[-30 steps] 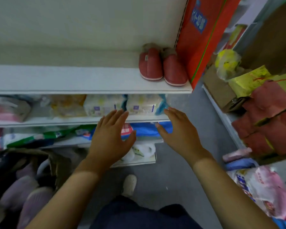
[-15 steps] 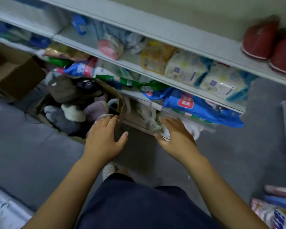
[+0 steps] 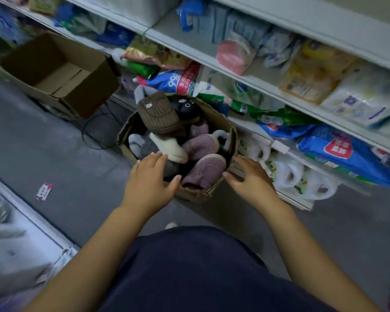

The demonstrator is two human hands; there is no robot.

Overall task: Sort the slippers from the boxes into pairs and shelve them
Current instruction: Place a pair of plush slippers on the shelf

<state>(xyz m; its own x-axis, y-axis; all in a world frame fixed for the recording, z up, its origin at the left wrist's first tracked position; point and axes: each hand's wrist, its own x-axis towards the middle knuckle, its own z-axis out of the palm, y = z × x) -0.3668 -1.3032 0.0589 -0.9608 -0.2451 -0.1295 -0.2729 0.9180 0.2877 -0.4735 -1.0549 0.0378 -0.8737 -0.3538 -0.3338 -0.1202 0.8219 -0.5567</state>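
Observation:
A cardboard box [image 3: 215,119] on the floor holds several slippers: a brown ribbed one [image 3: 158,113] on top, a black one [image 3: 186,106], a cream one [image 3: 169,146], two mauve ones [image 3: 204,171], and grey ones [image 3: 142,146]. My left hand [image 3: 148,184] hovers over the box's near left edge, fingers spread, holding nothing. My right hand [image 3: 249,180] is at the box's near right rim, fingers straight, empty. Whether either hand touches the box is unclear.
An empty open cardboard box [image 3: 61,75] stands on the floor to the left. White shelves [image 3: 268,85] behind hold packaged goods; white jugs [image 3: 300,176] sit on the bottom shelf right of the slipper box. A cable [image 3: 92,134] and a scrap [image 3: 43,191] lie on the grey floor.
The view swung down and left from the shelf with the red slipper pair to the slipper box. Both hands dropped with it and now hover at the box, still empty.

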